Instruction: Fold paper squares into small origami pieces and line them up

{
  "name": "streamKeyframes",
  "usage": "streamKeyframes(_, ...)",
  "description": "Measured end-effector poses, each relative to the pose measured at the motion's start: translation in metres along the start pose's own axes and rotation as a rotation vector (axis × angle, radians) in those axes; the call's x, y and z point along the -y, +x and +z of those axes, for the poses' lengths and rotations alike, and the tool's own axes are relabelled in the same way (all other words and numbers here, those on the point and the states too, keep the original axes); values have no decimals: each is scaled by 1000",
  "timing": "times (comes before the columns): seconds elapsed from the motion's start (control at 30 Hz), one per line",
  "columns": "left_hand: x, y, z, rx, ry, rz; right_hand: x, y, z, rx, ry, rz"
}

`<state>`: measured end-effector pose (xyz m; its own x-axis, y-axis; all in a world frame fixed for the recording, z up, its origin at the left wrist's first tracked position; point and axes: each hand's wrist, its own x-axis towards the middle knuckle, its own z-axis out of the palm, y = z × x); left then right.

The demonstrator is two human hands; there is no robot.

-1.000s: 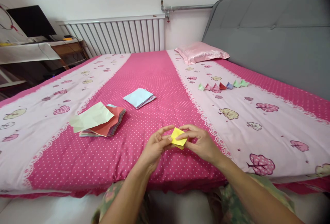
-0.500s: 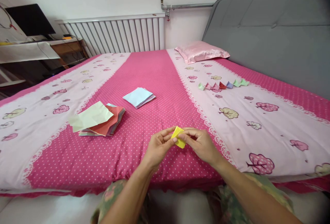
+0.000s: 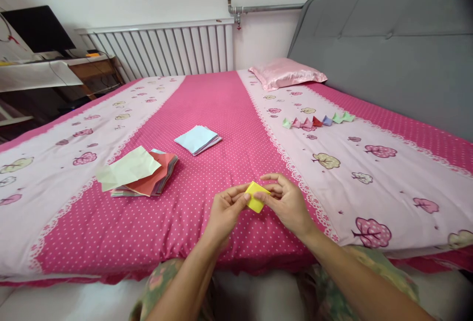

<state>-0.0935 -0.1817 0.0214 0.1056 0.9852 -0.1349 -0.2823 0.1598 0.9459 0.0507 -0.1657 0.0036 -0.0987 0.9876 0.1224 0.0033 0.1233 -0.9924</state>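
A small folded piece of yellow paper [image 3: 255, 204] is held up over the front part of the bed, between both my hands. My left hand [image 3: 226, 208] pinches its left corner, thumb on top. From the other side my right hand [image 3: 290, 205] grips the right part, its thumb lying across the paper and its other fingers partly raised behind. The paper looks like a thick, flat square turned on its corner. Its underside is hidden by my fingers.
Left of my hands lies a messy pile of coloured paper [image 3: 130, 169]; a neater light-blue stack [image 3: 196, 139] sits beyond. Several small folded paper shapes [image 3: 317, 121] stand in a row at right. A pink pillow [image 3: 287, 73] rests near the grey headboard [image 3: 388, 50].
The yellow paper now shows as a wider square instead of a narrow strip. My right hand's fingers have lifted and spread somewhat. The view has shifted slightly.
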Motion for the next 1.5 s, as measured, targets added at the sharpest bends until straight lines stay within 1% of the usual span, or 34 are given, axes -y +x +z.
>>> streamKeyframes(0.13, 1, 1, -2, -11, -23, 23, 0, 1, -2, 5, -78, -58)
streamKeyframes(0.27, 3, 2, -3, -19, 9, 36, 2, 0, -2, 9, -124, -67)
streamKeyframes(0.4, 5, 2, -4, -38, 33, 15, 5, 1, -2, 67, -124, -62)
streamKeyframes(0.5, 4, 2, -5, -81, 25, 13, 5, 2, -3, 122, -119, -71)
streamKeyframes(0.63, 3, 2, -5, -111, 52, 24, 4, 3, -5, 211, -168, -70)
streamKeyframes(0.7, 3, 2, -5, -101, 87, 32, 3, 3, -6, 215, -184, -66)
streamKeyframes(0.8, 6, 3, -5, -55, 166, 29, 2, 3, -7, 192, -136, -45)
streamKeyframes(0.93, 11, 4, -5, 15, 254, 19, 1, 5, -8, 242, -48, 1)
streamKeyframes(1.0, 12, 5, -5, 3, 237, 32, 1, 6, -9, 232, -15, 18)
streamKeyframes(1.13, 9, 5, -5, -49, 118, 23, 2, 8, -10, 120, 61, 72)
streamKeyframes(1.23, 6, 5, -4, -81, 90, 20, 4, 9, -9, 70, 119, 136)
streamKeyframes(1.4, 5, 4, -5, -101, 93, 59, 4, 8, -8, 64, 149, 170)
streamKeyframes(1.5, 5, 5, -7, -115, 132, 75, 2, 8, -9, 101, 142, 188)
